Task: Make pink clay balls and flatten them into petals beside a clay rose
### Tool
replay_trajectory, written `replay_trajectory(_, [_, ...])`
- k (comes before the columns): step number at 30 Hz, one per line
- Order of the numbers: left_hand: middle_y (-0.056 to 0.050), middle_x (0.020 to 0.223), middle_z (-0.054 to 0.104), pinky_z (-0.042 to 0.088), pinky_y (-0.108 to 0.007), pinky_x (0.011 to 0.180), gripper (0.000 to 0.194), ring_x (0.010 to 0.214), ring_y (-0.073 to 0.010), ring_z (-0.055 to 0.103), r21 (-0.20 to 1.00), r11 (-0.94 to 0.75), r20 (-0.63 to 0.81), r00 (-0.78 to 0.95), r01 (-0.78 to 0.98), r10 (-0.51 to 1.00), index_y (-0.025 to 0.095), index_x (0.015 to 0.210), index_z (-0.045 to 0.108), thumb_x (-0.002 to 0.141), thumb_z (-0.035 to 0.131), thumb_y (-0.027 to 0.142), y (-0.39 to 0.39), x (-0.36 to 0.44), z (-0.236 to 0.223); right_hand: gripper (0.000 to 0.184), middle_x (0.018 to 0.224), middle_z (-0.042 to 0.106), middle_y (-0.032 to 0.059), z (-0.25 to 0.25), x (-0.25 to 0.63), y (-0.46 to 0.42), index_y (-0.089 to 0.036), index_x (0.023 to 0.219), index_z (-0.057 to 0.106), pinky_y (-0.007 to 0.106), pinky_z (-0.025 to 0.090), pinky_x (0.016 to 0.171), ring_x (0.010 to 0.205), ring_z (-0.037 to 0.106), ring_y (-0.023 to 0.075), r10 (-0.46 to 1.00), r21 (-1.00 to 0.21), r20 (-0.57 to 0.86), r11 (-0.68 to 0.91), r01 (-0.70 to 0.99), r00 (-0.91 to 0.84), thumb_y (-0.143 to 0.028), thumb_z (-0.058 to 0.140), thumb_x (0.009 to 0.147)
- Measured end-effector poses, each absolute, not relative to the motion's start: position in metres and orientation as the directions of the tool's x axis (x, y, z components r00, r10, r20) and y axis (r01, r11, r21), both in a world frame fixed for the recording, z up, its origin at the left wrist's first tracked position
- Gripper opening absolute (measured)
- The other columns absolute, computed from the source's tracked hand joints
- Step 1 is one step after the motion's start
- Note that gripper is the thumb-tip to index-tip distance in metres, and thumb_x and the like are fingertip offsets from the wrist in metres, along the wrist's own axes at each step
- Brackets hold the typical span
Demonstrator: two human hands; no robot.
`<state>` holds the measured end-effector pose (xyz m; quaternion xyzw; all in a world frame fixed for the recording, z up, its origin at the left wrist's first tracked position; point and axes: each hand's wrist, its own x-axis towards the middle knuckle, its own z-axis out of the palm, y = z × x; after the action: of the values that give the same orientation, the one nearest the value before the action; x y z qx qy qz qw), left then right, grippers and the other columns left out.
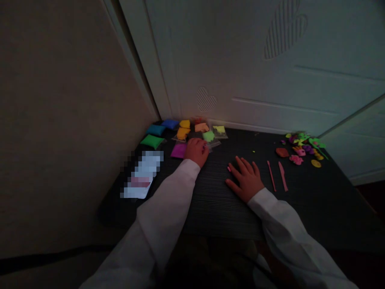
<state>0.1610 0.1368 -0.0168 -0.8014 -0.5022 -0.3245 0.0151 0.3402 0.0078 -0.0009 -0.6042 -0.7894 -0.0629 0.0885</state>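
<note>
Left hand (pixel 197 152) is curling over the surface (pixel 216 210) beside the magenta packet (pixel 178 151), its fingers bending inward; whether they are closing on anything cannot be told. Right hand (pixel 246 180) is lying palm down with its fingers spreading apart, a small pink piece (pixel 229 169) sitting beside its fingertips. Around the left hand, opened-looking packets are showing clay, among them the light green clay (pixel 208 136), while the green packet (pixel 152 140) is lying full to the left. At far right, shaped pieces are clustering, including the pink flower (pixel 296 159) and the yellow disc (pixel 316 163); these are appearing finished. The small pink piece is seemingly awaiting further shaping, and the stick (pixel 271 176) and knife (pixel 283 176) are lying unheld.
</note>
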Motion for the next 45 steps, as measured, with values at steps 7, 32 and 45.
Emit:
replay_trajectory(7, [-0.006, 0.098, 0.053, 0.041, -0.039, 0.079, 0.022, 0.091, -0.0169, 0.050, 0.303, -0.497, 0.534, 0.287, 0.813, 0.795, 0.013, 0.092, 0.052, 0.079, 0.045, 0.029, 0.1371, 0.1608, -0.0164, 0.054, 0.134, 0.025, 0.0099, -0.0042, 0.3464, 0.0114, -0.022, 0.124, 0.033, 0.048, 0.011, 0.095, 0.120, 0.020, 0.0258, 0.949, -0.014, 0.232, 0.224, 0.975, -0.214, -0.050, 0.034, 0.078])
replay_trajectory(32, [-0.006, 0.097, 0.054, 0.041, -0.038, 0.079, 0.021, 0.091, -0.0166, 0.050, 0.285, -0.491, 0.536, 0.288, 0.823, 0.794, 0.013, 0.091, 0.053, 0.080, 0.045, 0.029, 0.1374, 0.1611, -0.0163, 0.047, 0.133, 0.028, 0.0043, -0.0004, 0.3454, 0.0082, -0.033, 0.118, 0.041, 0.049, 0.009, 0.095, 0.120, 0.022, 0.0248, 0.940, 0.022, 0.211, 0.271, 0.962, -0.269, -0.055, 0.033, 0.077])
replay_trajectory(45, [-0.006, 0.096, 0.054, 0.042, -0.038, 0.078, 0.022, 0.090, -0.0165, 0.051, 0.282, -0.487, 0.532, 0.287, 0.827, 0.796, 0.013, 0.092, 0.052, 0.080, 0.045, 0.029, 0.1387, 0.1610, -0.0178, 0.046, 0.133, 0.025, 0.0124, -0.0028, 0.3484, 0.0111, -0.026, 0.120, 0.039, 0.052, 0.012, 0.092, 0.120, 0.022, 0.0273, 0.957, 0.027, 0.222, 0.186, 0.982, -0.187, -0.048, 0.027, 0.082])
